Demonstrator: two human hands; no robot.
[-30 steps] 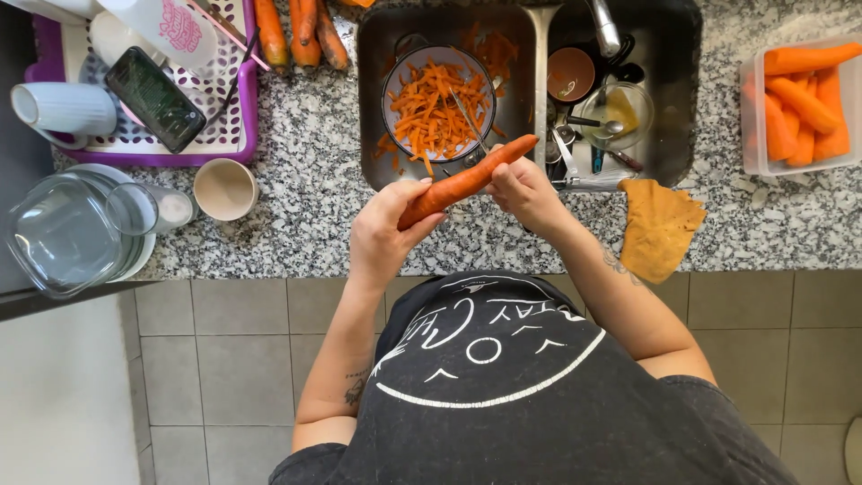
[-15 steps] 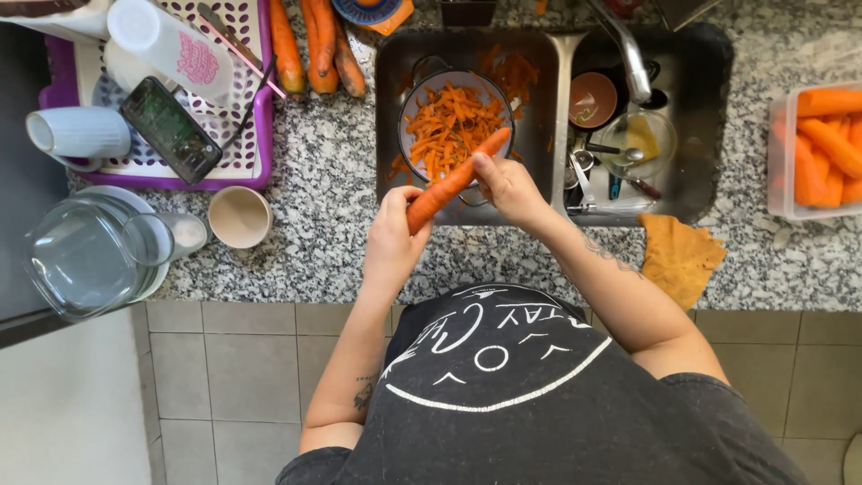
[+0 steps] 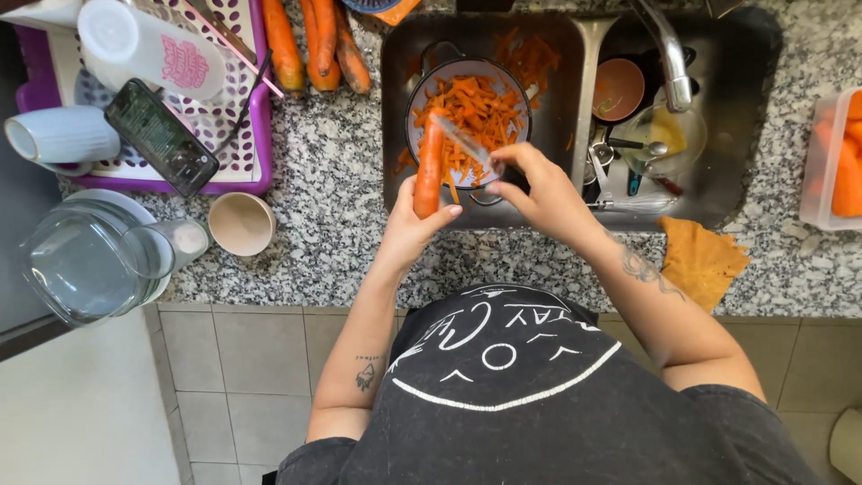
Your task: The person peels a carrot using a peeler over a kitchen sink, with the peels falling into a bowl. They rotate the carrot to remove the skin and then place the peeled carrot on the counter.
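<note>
My left hand (image 3: 409, 229) grips the lower end of an orange carrot (image 3: 429, 166), held nearly upright over the left basin of the steel sink (image 3: 395, 108). My right hand (image 3: 539, 193) holds a peeler (image 3: 462, 144) whose blurred blade lies against the upper part of the carrot. Below them in the basin stands a metal colander (image 3: 422, 85) with a heap of orange peelings (image 3: 476, 112) in it.
Several unpeeled carrots (image 3: 314, 45) lie on the granite counter (image 3: 332, 224). A purple drying rack (image 3: 256, 171) holds a phone, a bottle and a mug. A small bowl (image 3: 241, 224), glass jug (image 3: 81, 265), orange cloth (image 3: 700, 260), dishes in the right basin and a tub of carrots (image 3: 840, 162) are nearby.
The carrot has swung from a low slant to nearly upright over the colander. My right hand moved from the carrot's tip to its upper side with the peeler.
</note>
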